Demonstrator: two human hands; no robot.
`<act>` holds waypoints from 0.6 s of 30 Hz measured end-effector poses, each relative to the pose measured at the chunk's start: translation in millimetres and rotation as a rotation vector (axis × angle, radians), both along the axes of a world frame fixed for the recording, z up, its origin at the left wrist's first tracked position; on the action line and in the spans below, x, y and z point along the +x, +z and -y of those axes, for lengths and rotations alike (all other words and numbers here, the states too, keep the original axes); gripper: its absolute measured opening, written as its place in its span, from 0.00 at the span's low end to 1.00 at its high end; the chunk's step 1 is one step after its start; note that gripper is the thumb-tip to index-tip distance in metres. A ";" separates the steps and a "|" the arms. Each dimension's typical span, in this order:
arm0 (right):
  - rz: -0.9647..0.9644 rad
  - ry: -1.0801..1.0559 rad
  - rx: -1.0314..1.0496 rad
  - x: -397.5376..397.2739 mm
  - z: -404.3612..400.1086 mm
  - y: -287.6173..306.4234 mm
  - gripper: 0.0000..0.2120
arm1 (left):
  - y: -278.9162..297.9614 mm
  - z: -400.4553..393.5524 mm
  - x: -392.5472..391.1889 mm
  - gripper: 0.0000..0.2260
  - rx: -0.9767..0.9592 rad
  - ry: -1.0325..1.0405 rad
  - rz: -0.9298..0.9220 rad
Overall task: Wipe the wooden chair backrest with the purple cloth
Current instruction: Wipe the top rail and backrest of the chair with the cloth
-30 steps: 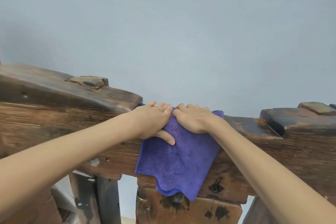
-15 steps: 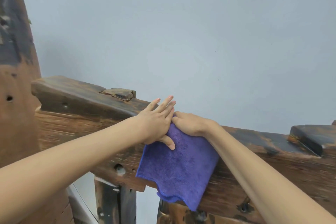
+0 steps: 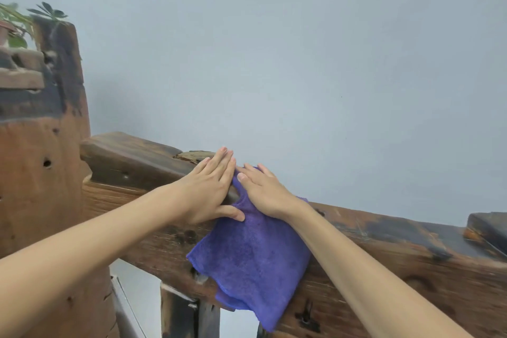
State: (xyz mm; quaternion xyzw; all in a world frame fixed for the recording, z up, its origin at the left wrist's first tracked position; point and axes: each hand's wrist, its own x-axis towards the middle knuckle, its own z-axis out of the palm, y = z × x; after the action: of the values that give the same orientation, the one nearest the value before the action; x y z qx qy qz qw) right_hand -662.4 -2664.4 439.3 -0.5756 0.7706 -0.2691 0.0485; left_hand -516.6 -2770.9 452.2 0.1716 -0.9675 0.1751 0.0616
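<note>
A: Head view, read from the left: a tall wooden post (image 3: 41,173) is seen at the edge, with plant leaves (image 3: 16,22) behind its top. From the post the wooden backrest (image 3: 384,250) runs rightward as a thick, dark-stained rail against a plain grey wall (image 3: 274,49).

B: And the hands?

A: The left hand (image 3: 208,189) is laid flat on the top of the rail, its fingers straight and held together, with only the thumb resting on the upper edge of the purple cloth (image 3: 252,261). Nothing is gripped by it. Just beside it, the right hand (image 3: 266,192) is pressed palm-down on the top of the cloth, fingers extended and slightly spread, none curled around the fabric.

B: Where is the cloth, exactly?

A: It is draped over the rail's top edge and hangs down the near face, its lower corner reaching past the underside of the rail.

B: Which step is judged to be in hand?

A: The wiping itself, mid-stroke, with the cloth pinned under the right palm.

B: What is called for next?

A: Pressure would need to be kept on the cloth as it is slid along the rail. A raised block (image 3: 194,156) lies at the left fingertips, so the cloth may have to be lifted or worked around it. A second raised block (image 3: 485,228) is seen at the far right.
</note>
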 end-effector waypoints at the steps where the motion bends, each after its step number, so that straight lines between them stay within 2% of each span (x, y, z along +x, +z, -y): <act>1: -0.058 -0.006 0.034 3.0 4.3 0.2 0.24 | -0.5 4.6 4.3 0.57 -0.014 0.005 -0.011; 4: -0.218 -0.020 0.090 14.0 21.1 2.5 0.27 | 0.4 21.8 18.8 0.58 -0.037 0.032 -0.038; 10: -0.217 0.053 0.067 48.0 67.3 14.9 0.29 | -3.8 56.8 47.8 0.59 0.019 0.073 -0.150; 18: -0.351 0.082 0.115 81.2 135.7 34.3 0.28 | -11.6 100.2 94.4 0.56 0.013 0.144 -0.294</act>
State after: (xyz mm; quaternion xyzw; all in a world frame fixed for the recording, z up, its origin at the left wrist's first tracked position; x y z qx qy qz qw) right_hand -581.2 -2800.1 473.5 -0.6410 0.7573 -0.1176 -0.0429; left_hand -422.2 -2871.1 440.6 0.2649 -0.9343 0.1457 0.1887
